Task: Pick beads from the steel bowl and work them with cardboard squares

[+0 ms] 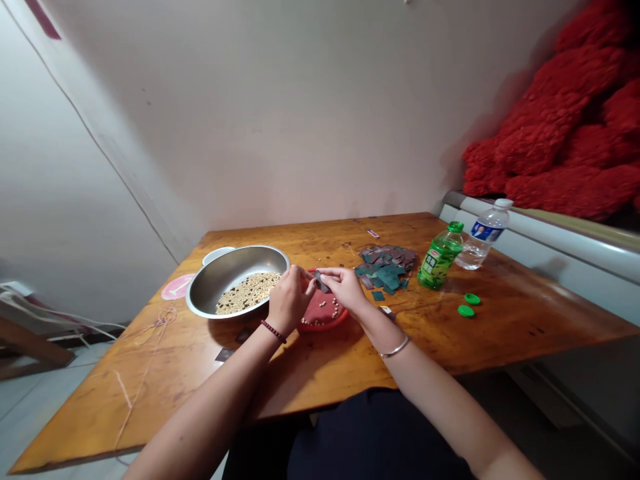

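My left hand and my right hand meet above a small red dish that holds a few pale beads. Between the fingertips of both hands sits a small dark card piece; both hands are pinched on it. What else the left fingers hold is too small to make out. Just left of the hands stands a steel bowl with several pale beads in its bottom. Right of my right hand lies a heap of dark green and grey card pieces.
A wooden table carries a green bottle, a clear water bottle, two green caps, a pink disc and loose string. A white ledge with red fluffy fabric runs along the right.
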The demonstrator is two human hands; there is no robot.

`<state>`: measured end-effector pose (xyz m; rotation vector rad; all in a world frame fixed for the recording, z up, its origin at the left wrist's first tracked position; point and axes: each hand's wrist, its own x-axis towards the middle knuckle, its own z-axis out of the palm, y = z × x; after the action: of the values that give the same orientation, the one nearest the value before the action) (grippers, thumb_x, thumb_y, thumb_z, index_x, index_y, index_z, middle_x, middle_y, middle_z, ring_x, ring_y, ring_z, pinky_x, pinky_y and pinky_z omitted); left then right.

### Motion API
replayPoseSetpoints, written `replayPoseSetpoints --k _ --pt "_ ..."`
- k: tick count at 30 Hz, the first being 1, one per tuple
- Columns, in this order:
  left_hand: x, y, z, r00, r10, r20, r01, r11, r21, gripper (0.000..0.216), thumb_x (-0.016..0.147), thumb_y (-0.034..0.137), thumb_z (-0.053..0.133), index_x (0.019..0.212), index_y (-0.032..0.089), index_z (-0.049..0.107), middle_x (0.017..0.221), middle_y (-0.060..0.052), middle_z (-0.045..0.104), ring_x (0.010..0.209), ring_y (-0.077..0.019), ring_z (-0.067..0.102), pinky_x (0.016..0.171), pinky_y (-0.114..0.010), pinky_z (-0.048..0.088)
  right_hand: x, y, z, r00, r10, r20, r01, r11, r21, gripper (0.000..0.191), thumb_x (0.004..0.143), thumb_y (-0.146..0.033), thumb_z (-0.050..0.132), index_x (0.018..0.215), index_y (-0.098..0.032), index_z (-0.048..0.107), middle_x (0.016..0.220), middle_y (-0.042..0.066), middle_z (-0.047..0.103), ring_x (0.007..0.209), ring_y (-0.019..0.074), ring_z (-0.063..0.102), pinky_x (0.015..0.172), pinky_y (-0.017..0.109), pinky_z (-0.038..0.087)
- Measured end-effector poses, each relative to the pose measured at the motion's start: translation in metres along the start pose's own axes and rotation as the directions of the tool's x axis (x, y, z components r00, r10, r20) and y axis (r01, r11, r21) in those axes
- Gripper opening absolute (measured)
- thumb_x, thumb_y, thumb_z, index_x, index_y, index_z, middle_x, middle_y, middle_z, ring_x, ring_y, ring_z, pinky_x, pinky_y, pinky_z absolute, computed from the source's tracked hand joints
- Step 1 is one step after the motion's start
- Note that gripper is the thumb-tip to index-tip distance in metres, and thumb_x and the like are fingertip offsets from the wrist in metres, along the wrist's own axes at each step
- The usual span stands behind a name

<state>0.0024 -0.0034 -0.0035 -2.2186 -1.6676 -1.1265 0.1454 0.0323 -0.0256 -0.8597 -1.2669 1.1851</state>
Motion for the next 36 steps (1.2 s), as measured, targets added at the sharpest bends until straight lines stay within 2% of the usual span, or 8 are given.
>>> replayPoseSetpoints --k 2,6,11,17,36 --pt "-0.0005 0.0005 0.0001 1.0 -0.004 0.004 0.004 1.0 -0.014 0.018 0.082 0.036 0.055 0.087 0.021 0.046 0.08 0.0 0.061 0.065 -0.0128 0.056 0.054 -0.024 0.037 0.0 0.0001 0.0002 1.0 -0.002 -0.001 0.002 1.0 -0.004 0.037 0.066 -0.034 0.069 0.094 -0.011 0.071 0.095 0.014 0.072 0.085 0.0257 0.07 0.076 0.037 0.056" --pt "-0.0013 0.0015 0.0007 0.998 0.063 0.027 -0.063 0.998 0.004 0.018 0.079 0.032 0.058 0.084 0.021 0.044 0.078 -0.001 0.06 0.069 -0.0141 0.057 0.056 -0.024 0.037 -0.0001 -0.0003 0.0005 1.0 0.0 -0.007 0.0 1.0 -0.009 0.037 0.065 -0.036 0.07 0.093 -0.012 0.071 0.095 0.014 0.072 0.086 0.0265 0.07 0.076 0.038 0.056" --pt "0.0006 -0.0013 -0.0009 1.0 0.017 -0.002 -0.017 1.0 0.006 0.018 0.081 0.034 0.055 0.087 0.021 0.044 0.081 -0.001 0.061 0.067 -0.014 0.057 0.057 -0.025 0.039 -0.0001 -0.0003 0.0008 1.0 0.024 -0.004 -0.024 1.0 -0.009 0.041 0.064 -0.038 0.07 0.095 -0.011 0.071 0.094 0.015 0.072 0.083 0.0264 0.07 0.072 0.037 0.056" --pt "-0.0003 -0.0034 0.001 0.997 0.069 -0.043 -0.068 0.997 0.022 0.017 0.082 0.033 0.055 0.089 0.021 0.046 0.085 -0.002 0.062 0.075 -0.0155 0.058 0.062 -0.025 0.042 0.0004 -0.0002 0.0007 1.0 0.025 -0.008 -0.025 1.0 0.001 0.041 0.064 -0.038 0.069 0.095 -0.011 0.07 0.094 0.015 0.072 0.083 0.026 0.07 0.074 0.037 0.056" --pt "0.0005 -0.0005 -0.0051 0.997 0.075 0.002 -0.075 0.997 -0.012 0.016 0.085 0.035 0.052 0.094 0.021 0.05 0.089 -0.002 0.062 0.078 -0.0143 0.059 0.066 -0.025 0.043 0.0 -0.0018 0.0005 1.0 0.011 -0.021 -0.011 1.0 -0.01 0.038 0.064 -0.039 0.07 0.092 -0.013 0.071 0.093 0.013 0.073 0.084 0.0245 0.07 0.076 0.036 0.055"
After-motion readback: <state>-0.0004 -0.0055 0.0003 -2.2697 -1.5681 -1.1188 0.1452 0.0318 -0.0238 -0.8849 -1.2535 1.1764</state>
